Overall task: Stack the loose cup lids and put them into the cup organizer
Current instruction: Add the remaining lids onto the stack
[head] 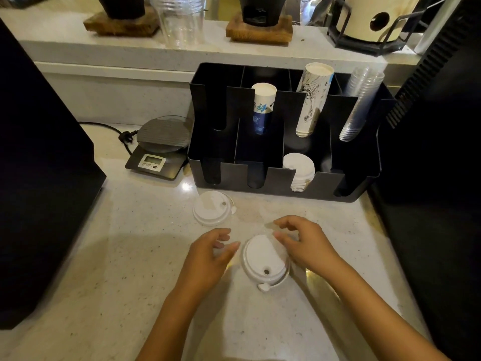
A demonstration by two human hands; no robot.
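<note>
A white cup lid (263,261) lies on the pale counter between my hands. My left hand (210,254) is just left of it and my right hand (304,243) just right of it, both with fingers apart and curled toward it, holding nothing. A second white lid (212,208) lies farther back to the left. Behind them stands the black cup organizer (276,178); a stack of white lids (299,170) sits in one front slot, and its other front slots look dark.
Paper cup stacks (263,105) and clear plastic cups (361,100) fill the organizer's back slots. A digital scale (161,149) stands left of it. Black machines flank the counter at left (39,178) and right (442,178). A raised ledge (182,56) runs behind.
</note>
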